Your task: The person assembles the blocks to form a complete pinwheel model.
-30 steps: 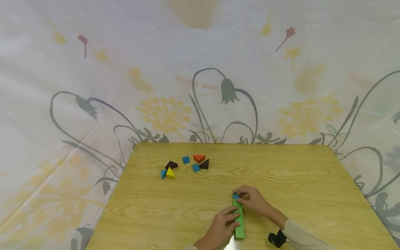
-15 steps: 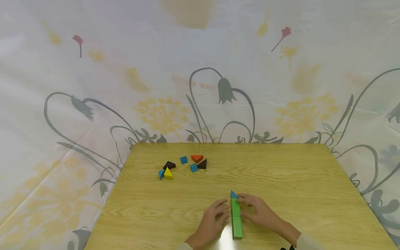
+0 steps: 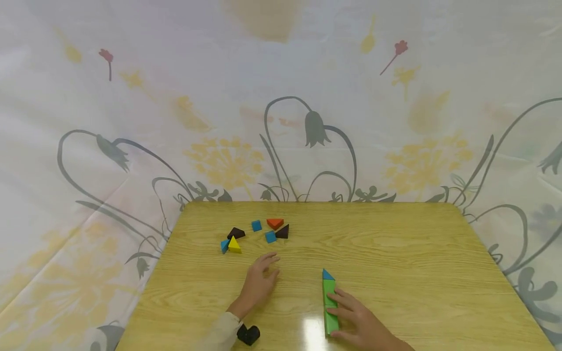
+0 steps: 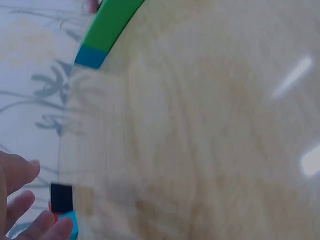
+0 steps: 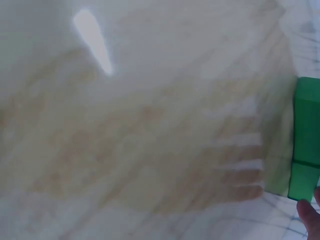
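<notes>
Two green blocks (image 3: 331,295) lie end to end on the table, with a blue triangular block (image 3: 327,275) at their far end. My right hand (image 3: 361,321) is beside them, its spread fingers reaching over their right edge; the right wrist view shows a fingertip (image 5: 308,214) close to a green block (image 5: 306,125). To the left, my left hand (image 3: 257,282) hovers over the table holding nothing, fingers loosely bent. Beyond it lie a yellow triangular block (image 3: 234,245), a blue triangular block (image 3: 225,245) and a blue cube (image 3: 270,237).
Farther back are another blue cube (image 3: 256,225), a red triangular block (image 3: 275,223) and two dark blocks, one angular (image 3: 236,233), one triangular (image 3: 283,231). The wooden table (image 3: 395,253) ends at a flower-patterned cloth (image 3: 219,97). A black device (image 3: 249,335) sits at the left wrist.
My left hand has left the green blocks and moved left and forward, toward the loose blocks. My right hand has let go of the blue triangular block and slid back along the green ones.
</notes>
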Demonstrator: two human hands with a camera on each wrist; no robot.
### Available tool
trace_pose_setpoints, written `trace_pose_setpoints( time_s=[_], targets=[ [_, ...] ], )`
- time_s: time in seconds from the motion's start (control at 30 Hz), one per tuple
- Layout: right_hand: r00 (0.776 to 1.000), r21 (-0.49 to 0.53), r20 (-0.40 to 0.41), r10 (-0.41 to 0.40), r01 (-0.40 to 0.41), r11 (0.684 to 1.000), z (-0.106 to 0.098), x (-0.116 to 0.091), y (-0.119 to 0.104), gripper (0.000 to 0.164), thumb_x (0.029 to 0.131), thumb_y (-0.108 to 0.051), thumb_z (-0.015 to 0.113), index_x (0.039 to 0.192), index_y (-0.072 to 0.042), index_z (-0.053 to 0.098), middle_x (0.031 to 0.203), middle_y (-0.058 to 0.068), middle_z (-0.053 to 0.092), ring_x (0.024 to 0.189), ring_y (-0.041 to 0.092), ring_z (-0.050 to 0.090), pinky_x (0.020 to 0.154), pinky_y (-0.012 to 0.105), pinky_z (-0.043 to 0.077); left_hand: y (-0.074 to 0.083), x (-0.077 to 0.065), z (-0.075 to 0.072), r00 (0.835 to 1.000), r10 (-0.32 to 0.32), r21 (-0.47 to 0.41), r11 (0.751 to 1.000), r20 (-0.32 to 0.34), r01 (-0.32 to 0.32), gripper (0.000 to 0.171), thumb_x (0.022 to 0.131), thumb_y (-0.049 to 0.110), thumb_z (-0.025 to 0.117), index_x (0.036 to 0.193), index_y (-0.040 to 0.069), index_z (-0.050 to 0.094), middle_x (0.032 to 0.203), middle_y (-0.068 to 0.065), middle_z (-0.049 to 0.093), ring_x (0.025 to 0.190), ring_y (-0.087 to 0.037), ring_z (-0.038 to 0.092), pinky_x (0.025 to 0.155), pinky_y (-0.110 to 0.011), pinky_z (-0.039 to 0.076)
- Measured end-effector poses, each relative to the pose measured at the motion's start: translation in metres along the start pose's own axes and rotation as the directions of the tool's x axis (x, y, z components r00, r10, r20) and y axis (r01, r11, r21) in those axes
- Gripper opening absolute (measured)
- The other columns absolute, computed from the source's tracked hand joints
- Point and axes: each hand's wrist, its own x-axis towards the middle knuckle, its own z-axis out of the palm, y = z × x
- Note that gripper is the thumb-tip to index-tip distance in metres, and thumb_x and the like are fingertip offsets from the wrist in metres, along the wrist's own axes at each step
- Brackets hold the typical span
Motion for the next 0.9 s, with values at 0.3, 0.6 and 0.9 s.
trace_pose_setpoints(
  time_s=[0.3,0.6,0.9],
  targets=[
    [1.0,-0.032,-0.014,-0.024,0.024,0.999,0.004,-0.004,0.002,0.046,0.077,-0.034,0.078,0.114,-0.01,0.068,0.132,0.012,0.055,0.118,0.037,0.051,0.085,0.045,0.053,-0.02,0.032,-0.025,0.993,-0.091,-0.037,0.995,-0.071,0.089,0.033,0.087,-0.003,0.064,0.12,-0.004,0.062,0.127,-0.019,0.055,0.118,-0.035,0.051,0.089,-0.048,0.05],
    [0.998,0.007,-0.046,-0.035,0.035,0.999,0.007,-0.003,0.001,0.04,0.079,-0.027,0.077,0.114,-0.011,0.067,0.13,0.014,0.054,0.116,0.038,0.051,0.083,0.043,0.054,-0.037,0.058,-0.037,0.992,-0.029,-0.025,0.999,-0.125,0.026,0.03,0.085,-0.007,0.064,0.115,-0.004,0.064,0.121,-0.024,0.058,0.116,-0.038,0.052,0.086,-0.049,0.051],
    [1.0,0.023,-0.028,0.0,0.0,1.0,0.007,-0.005,0.0,0.038,0.08,-0.028,0.076,0.114,-0.012,0.067,0.131,0.013,0.054,0.117,0.038,0.05,0.083,0.044,0.054,-0.04,0.088,-0.036,0.991,-0.105,-0.073,0.992,-0.083,0.099,0.033,0.088,-0.003,0.063,0.121,-0.006,0.061,0.128,-0.027,0.052,0.116,-0.042,0.051,0.091,-0.053,0.047]
  ],
)
